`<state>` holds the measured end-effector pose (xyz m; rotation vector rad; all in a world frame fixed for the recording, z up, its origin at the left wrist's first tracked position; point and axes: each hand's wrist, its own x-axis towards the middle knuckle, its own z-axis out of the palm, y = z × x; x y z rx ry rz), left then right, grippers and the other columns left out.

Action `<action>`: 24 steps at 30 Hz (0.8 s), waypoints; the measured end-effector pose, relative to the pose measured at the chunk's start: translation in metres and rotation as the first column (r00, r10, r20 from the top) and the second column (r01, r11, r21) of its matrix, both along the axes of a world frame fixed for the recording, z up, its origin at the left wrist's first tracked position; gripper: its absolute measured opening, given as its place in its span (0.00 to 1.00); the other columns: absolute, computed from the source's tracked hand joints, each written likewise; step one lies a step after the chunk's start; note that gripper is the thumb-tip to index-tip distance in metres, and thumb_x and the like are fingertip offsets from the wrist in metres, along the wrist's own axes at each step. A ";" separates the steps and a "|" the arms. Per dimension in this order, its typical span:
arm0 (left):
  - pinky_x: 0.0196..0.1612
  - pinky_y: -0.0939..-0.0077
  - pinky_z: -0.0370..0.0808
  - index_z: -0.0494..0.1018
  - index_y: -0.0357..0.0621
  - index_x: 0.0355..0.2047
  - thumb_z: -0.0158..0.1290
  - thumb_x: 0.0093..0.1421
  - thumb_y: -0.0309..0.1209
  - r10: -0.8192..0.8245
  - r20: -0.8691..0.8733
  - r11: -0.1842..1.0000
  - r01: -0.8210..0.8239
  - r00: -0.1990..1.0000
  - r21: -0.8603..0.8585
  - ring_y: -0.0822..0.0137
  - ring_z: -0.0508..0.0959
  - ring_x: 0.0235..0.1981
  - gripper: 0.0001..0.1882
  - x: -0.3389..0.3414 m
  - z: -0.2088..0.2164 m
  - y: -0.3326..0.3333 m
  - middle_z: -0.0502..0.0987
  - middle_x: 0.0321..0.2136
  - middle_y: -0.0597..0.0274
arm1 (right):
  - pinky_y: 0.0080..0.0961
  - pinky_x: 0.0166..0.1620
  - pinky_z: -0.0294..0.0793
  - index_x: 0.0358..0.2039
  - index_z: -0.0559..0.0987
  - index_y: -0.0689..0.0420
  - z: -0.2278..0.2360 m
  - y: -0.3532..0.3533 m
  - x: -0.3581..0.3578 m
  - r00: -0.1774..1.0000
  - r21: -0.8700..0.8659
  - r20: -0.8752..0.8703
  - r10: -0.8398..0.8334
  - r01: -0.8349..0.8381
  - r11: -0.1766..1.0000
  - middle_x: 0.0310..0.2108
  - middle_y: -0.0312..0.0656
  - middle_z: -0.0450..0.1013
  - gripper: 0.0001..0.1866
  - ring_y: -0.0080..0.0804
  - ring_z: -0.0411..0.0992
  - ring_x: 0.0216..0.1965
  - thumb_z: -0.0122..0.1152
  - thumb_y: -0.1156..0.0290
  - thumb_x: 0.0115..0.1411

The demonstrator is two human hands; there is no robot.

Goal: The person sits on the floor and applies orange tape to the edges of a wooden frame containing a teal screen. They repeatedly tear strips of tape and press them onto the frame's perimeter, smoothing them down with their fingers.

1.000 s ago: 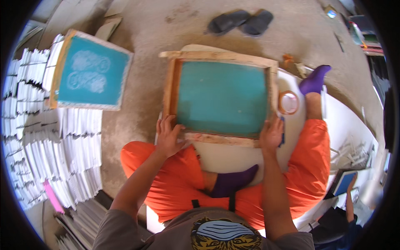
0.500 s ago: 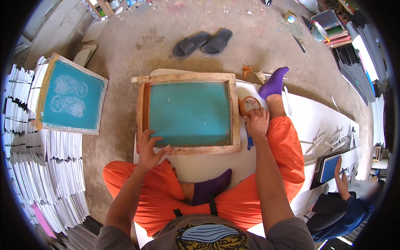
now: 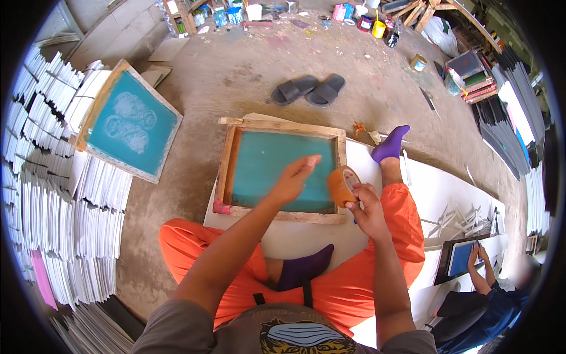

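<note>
A wooden-framed screen (image 3: 283, 217) with teal mesh lies in front of my crossed legs. My right hand (image 3: 369, 209) grips a roll of brown packing tape (image 3: 337, 187) by its lower edge, lifted over the frame's right side. Above the mesh hovers my left hand (image 3: 292, 182), loosely bent, slightly blurred, and nothing shows in it; its fingertips point toward the tape without touching it. A small blue item is mostly covered by my right hand.
At left, a second teal screen (image 3: 132, 121) with pale printed shapes leans on stacked paper (image 3: 88, 218). Black slippers (image 3: 308, 90) rest beyond the frame. Paint containers (image 3: 378, 28) line the back. A co-worker (image 3: 480, 307) handles a blue panel (image 3: 461, 258) at lower right.
My right hand has picked up the tape roll and tilted it up. My left hand has left the frame's lower left corner and moved right, over the mesh. The view has shifted.
</note>
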<state>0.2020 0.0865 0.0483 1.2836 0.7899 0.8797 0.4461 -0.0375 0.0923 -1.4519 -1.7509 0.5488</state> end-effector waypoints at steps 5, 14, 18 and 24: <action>0.72 0.63 0.63 0.73 0.33 0.66 0.39 0.81 0.53 -0.052 -0.027 0.998 0.051 0.998 -0.027 0.61 0.74 0.65 0.33 0.004 0.025 -0.034 0.78 0.62 0.51 | 0.45 0.52 0.74 0.39 0.80 0.60 0.017 -0.014 -0.024 0.997 0.044 0.043 0.062 -0.064 0.997 0.44 0.53 0.78 0.14 0.52 0.76 0.48 0.76 0.76 0.54; 0.61 0.68 0.73 0.78 0.30 0.55 0.41 0.82 0.51 0.019 -0.058 1.000 -0.018 0.998 0.021 0.65 0.78 0.53 0.31 -0.023 0.023 -0.052 0.82 0.48 0.56 | 0.44 0.52 0.74 0.39 0.80 0.61 0.027 -0.017 -0.043 0.984 0.024 0.151 0.094 -0.099 0.995 0.43 0.49 0.78 0.13 0.51 0.74 0.48 0.75 0.74 0.55; 0.48 0.74 0.75 0.77 0.34 0.41 0.48 0.79 0.48 0.065 -0.006 0.996 -0.065 0.998 0.068 0.73 0.76 0.40 0.25 -0.024 0.015 -0.053 0.79 0.36 0.63 | 0.45 0.51 0.73 0.39 0.81 0.60 0.023 -0.019 -0.046 0.988 0.020 0.127 0.084 -0.087 0.996 0.41 0.46 0.79 0.13 0.50 0.74 0.46 0.76 0.74 0.55; 0.45 0.79 0.75 0.77 0.40 0.39 0.62 0.73 0.40 -0.015 0.035 0.999 0.017 0.999 -0.049 0.78 0.77 0.38 0.14 -0.035 0.004 -0.054 0.79 0.35 0.69 | 0.43 0.48 0.72 0.39 0.82 0.60 0.025 -0.022 -0.050 0.984 -0.046 0.107 0.140 -0.135 0.990 0.39 0.45 0.79 0.12 0.48 0.74 0.43 0.74 0.73 0.56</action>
